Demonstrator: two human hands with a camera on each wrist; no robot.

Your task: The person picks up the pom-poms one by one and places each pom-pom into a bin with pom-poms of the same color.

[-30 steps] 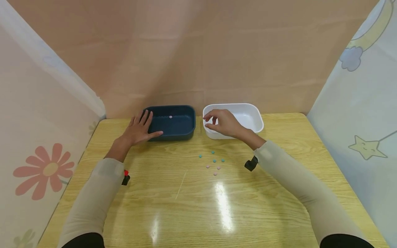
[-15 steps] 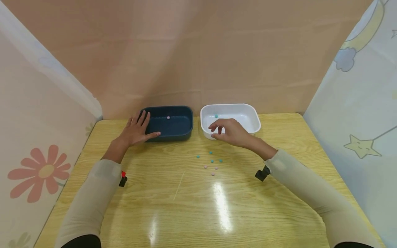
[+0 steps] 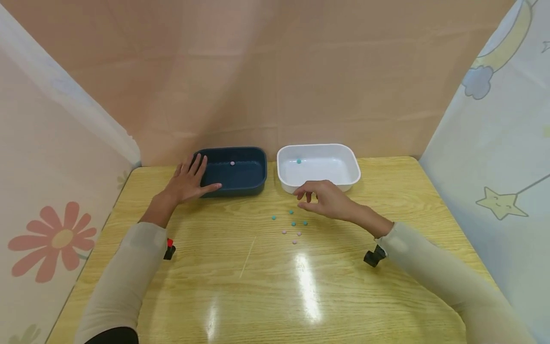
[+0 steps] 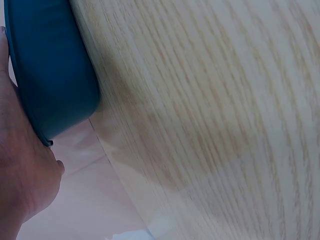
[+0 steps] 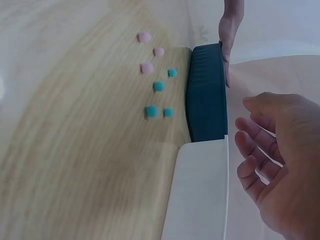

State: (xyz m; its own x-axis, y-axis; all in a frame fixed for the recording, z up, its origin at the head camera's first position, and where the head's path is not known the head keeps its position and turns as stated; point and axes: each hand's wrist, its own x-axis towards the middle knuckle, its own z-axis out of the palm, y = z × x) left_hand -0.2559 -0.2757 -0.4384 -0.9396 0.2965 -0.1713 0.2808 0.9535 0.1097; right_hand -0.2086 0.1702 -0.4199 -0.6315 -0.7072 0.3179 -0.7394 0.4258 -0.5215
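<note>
My left hand [image 3: 185, 185] rests with spread, straight fingers on the left end of a dark blue tub [image 3: 251, 190], where one small pink ball [image 3: 232, 163] lies. Over the front rim of a white tub [image 3: 353, 177] hovers my right hand [image 3: 328, 200]. Its fingers are loosely bent, thumb apart from them, and hold nothing, as the right wrist view shows. Inside the white tub is a teal ball [image 3: 299, 161]. Several teal balls [image 5: 151, 111] and three pink balls [image 5: 144, 37] lie on the table just in front, nearest the right hand.
The two tubs stand side by side at the back of the wooden table [image 3: 206, 282], against a tan backdrop [image 3: 275, 71]. Printed side panels rise at left and right, one with a pink flower [image 3: 62, 239]. A black wrist camera [image 3: 375, 256] hangs beneath the right forearm.
My right hand has drawn back from over the white tub towards its front edge. The teal ball now shows inside that tub. My left hand has stayed on the dark tub.
</note>
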